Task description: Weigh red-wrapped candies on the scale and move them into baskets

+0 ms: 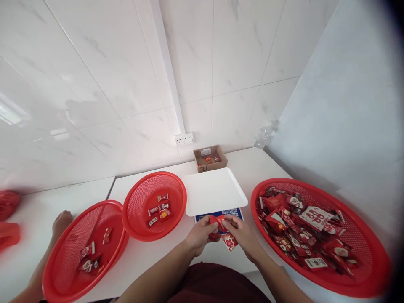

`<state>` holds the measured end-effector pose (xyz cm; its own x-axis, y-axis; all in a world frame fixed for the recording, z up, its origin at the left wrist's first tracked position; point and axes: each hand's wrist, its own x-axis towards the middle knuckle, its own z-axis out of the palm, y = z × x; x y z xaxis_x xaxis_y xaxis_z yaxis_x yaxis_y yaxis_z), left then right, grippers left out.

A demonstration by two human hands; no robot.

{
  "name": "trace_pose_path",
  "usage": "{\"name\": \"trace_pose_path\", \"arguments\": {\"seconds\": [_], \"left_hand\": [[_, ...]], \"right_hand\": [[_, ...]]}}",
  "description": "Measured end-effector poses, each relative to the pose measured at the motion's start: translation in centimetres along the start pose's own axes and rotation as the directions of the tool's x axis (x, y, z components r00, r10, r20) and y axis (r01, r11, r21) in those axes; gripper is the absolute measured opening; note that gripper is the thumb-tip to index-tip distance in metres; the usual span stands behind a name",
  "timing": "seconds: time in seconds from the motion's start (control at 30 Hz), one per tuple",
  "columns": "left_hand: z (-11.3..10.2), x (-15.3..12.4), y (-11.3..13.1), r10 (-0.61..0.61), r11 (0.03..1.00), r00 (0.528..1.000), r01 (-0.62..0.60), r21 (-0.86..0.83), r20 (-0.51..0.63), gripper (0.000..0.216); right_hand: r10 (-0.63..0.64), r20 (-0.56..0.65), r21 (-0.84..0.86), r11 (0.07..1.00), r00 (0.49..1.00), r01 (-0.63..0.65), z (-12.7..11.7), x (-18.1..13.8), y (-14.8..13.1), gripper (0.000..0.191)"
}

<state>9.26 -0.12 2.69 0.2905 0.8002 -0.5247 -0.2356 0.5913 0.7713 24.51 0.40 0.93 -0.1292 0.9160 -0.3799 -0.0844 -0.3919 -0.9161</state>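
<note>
My left hand point(199, 235) and my right hand point(241, 233) meet in front of me over the white table edge. Both pinch small red wrapped packets point(219, 221) between their fingers. One more red-and-white packet point(229, 241) hangs just below my right hand. Directly behind my hands stands a scale point(221, 213) with a blue keypad and a white tray point(213, 190) on top. A large red basket point(362, 269) full of red packets lies to my right. Two red baskets lie to my left, the middle one point(139, 198) and the left one point(63, 252), each with several packets.
A small brown cardboard box point(209, 158) sits against the tiled wall behind the scale, below a white socket point(184, 139). Another person's hand point(61, 223) rests on the table beside the left basket. Red bags point(9, 219) lie at the far left edge.
</note>
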Motion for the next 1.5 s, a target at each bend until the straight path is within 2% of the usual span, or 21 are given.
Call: {"name": "trace_pose_path", "arguments": {"seconds": [0.1,0.2,0.3,0.4,0.57,0.73,0.8,0.87,1.0,1.1,1.2,1.37,1.43,1.5], "left_hand": [[-1.4,-0.2,-0.5,-0.04,0.998,0.997,0.042,0.037,-0.063,0.047],[-3.7,-0.5,-1.1,-0.013,0.997,0.978,0.028,0.068,-0.209,0.048],[-6.1,-1.0,-1.5,0.007,1.0,0.928,-0.009,-0.003,-0.372,0.043],[-8.0,-1.3,-1.6,-0.012,0.996,0.881,-0.03,-0.081,-0.473,0.037],[-9.3,-1.1,-0.9,0.026,0.994,0.861,-0.078,-0.081,-0.507,0.028],[-10.5,-0.4,0.9,0.08,0.991,0.832,-0.125,-0.044,-0.548,0.02],[-10.1,-0.4,1.6,0.097,0.99,0.832,-0.134,-0.029,-0.547,0.022],[-8.8,-0.6,1.8,0.102,0.993,0.868,-0.115,0.003,-0.485,0.034],[-3.8,-1.4,1.1,0.043,0.993,0.975,-0.017,0.117,-0.218,0.067],[-0.3,-1.9,0.3,-0.044,0.982,0.999,0.049,0.182,-0.032,0.061],[1.5,-2.1,-0.2,-0.115,0.964,0.99,0.092,0.248,0.079,0.054],[1.6,-1.6,-1.0,-0.124,0.947,0.988,0.089,0.309,0.095,0.053],[1.3,-1.4,-1.1,-0.109,0.956,0.992,0.086,0.282,0.065,0.055],[1.0,-1.4,-0.8,-0.098,0.966,0.995,0.091,0.243,0.018,0.055]], "right_hand": [[-0.017,0.007,-0.085,0.996,1.0,0.018,0.1,1.7,0.4,0.038],[-0.044,-0.091,-0.18,0.983,0.995,0.027,-0.3,4.5,0.5,0.035],[-0.063,-0.144,-0.221,0.975,0.988,0.03,-0.7,7.3,0.0,0.034],[-0.095,-0.164,-0.228,0.972,0.982,0.056,-0.9,8.9,-0.4,0.041],[-0.129,-0.2,-0.23,0.97,0.971,0.081,-1.9,8.5,0.5,0.044],[0.002,-0.262,-0.078,0.997,0.965,-0.023,-3.6,6.1,1.1,0.041],[-0.02,-0.298,-0.072,0.997,0.954,-0.002,-3.7,5.0,1.2,0.039],[-0.089,-0.308,-0.121,0.991,0.947,0.054,-3.2,4.1,1.3,0.037],[-0.221,-0.283,-0.247,0.957,0.933,0.152,-1.0,2.3,1.0,0.032],[-0.322,-0.263,-0.318,0.919,0.909,0.233,0.6,1.1,0.3,0.03],[-0.388,-0.212,-0.363,0.883,0.897,0.297,1.5,-0.2,-0.4,0.029],[-0.448,-0.131,-0.405,0.838,0.885,0.364,1.4,-1.3,-0.5,0.031],[-0.457,-0.148,-0.43,0.828,0.877,0.358,-0.1,-0.9,-0.3,0.032],[-0.463,-0.233,-0.479,0.82,0.855,0.313,-3.1,0.1,0.0,0.034]]}}
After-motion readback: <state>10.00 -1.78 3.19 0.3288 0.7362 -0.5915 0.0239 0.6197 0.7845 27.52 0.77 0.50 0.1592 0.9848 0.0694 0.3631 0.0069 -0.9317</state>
